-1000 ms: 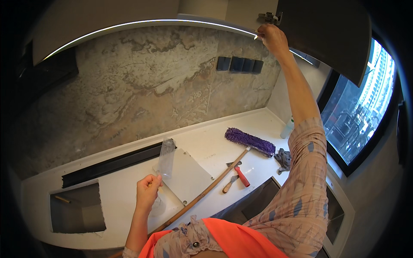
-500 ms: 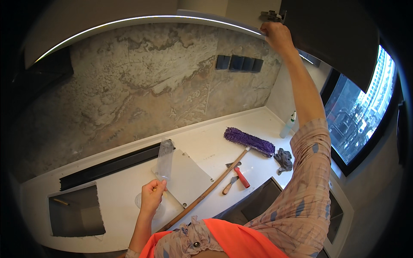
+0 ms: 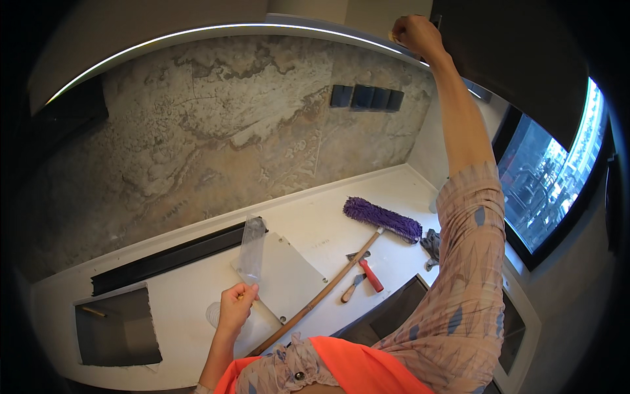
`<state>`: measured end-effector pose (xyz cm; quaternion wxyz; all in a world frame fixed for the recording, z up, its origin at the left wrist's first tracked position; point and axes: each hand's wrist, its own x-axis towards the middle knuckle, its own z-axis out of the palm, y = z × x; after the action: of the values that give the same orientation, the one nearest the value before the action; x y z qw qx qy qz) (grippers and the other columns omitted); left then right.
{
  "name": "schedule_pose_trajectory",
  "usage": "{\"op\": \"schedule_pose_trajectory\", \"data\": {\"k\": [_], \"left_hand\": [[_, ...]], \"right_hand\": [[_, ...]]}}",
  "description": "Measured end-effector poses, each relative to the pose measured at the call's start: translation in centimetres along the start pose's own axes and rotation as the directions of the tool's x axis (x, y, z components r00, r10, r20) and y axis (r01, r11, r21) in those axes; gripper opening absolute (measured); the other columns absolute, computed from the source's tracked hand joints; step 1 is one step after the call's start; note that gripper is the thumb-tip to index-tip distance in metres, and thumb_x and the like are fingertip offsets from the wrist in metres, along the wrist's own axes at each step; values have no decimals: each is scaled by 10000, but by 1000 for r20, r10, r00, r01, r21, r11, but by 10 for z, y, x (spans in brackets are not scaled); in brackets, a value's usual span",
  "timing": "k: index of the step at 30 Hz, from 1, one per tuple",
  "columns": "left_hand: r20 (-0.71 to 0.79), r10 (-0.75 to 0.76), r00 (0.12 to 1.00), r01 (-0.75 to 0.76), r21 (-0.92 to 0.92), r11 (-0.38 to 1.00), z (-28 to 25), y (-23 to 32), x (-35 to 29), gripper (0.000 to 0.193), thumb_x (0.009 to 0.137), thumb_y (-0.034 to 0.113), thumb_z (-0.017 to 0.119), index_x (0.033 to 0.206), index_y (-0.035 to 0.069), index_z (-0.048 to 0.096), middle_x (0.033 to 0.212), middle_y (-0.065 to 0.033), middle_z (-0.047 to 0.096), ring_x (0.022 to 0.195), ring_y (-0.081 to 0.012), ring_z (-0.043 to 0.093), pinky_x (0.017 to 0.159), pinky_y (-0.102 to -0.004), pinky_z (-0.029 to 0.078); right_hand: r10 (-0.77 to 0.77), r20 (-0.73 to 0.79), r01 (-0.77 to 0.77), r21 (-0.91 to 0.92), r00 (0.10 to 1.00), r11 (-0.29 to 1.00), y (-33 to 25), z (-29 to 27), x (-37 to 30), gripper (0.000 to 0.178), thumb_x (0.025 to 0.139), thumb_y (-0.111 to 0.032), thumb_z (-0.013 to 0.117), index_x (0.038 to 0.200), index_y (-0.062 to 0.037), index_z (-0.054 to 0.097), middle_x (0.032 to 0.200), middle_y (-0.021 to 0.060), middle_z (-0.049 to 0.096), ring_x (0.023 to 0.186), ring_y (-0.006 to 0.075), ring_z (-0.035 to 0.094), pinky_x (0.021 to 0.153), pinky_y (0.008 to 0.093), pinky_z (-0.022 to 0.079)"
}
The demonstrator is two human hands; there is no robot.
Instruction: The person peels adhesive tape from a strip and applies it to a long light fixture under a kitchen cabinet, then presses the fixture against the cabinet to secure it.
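My left hand (image 3: 236,308) is closed, pinching the lower end of a clear plastic strip (image 3: 252,251) that stands up above the counter. High at the upper right, my right hand (image 3: 419,37) is bent into a closed grip by the front edge of the upper cabinet (image 3: 308,25), next to its dark door (image 3: 512,59). A small yellowish bit shows at its fingers, too small to name. Below the left hand lie a pale flat panel (image 3: 285,266) and a ring of clear coiled material (image 3: 212,314).
On the white counter (image 3: 190,289) lie a purple mop (image 3: 382,218) with a wooden handle, a red-handled scraper (image 3: 371,276), a putty knife (image 3: 353,289), a grey rag (image 3: 430,246) and a black rail (image 3: 174,253). A rectangular cutout (image 3: 121,328) opens at left.
My right hand has moved up from the cabinet's lower edge and turned, now covering the door hinge. The left hand keeps the plastic strip almost in place.
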<state>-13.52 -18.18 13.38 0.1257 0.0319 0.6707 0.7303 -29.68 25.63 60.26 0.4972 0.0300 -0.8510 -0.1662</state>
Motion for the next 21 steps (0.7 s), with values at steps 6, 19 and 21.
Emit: {"op": "schedule_pose_trajectory", "data": {"k": [6,19,21], "left_hand": [[0,4,1000,-4,-61,998,8,6,3,274,924,249,650,747,46,603,533,71,413,420,-18,318,392,-207,239],[23,169,985,-147,-388,910,24,37,15,216,985,196,530,1046,6,613,779,-58,576,595,-105,501,498,-258,428],[96,264,960,-187,-481,856,40,51,27,280,1007,256,485,1081,12,600,833,-67,590,665,-125,532,536,-267,448]], "right_hand": [[75,-82,-79,-47,994,996,-2,21,26,182,772,-174,631,909,-178,751,888,96,716,848,294,686,737,426,542],[367,-263,-94,687,893,720,-44,-66,80,210,845,-182,675,945,-2,711,774,123,710,662,226,680,591,337,535],[179,-380,184,742,907,645,-67,-86,40,193,800,-132,650,925,1,714,786,198,697,669,329,682,598,407,542]]}}
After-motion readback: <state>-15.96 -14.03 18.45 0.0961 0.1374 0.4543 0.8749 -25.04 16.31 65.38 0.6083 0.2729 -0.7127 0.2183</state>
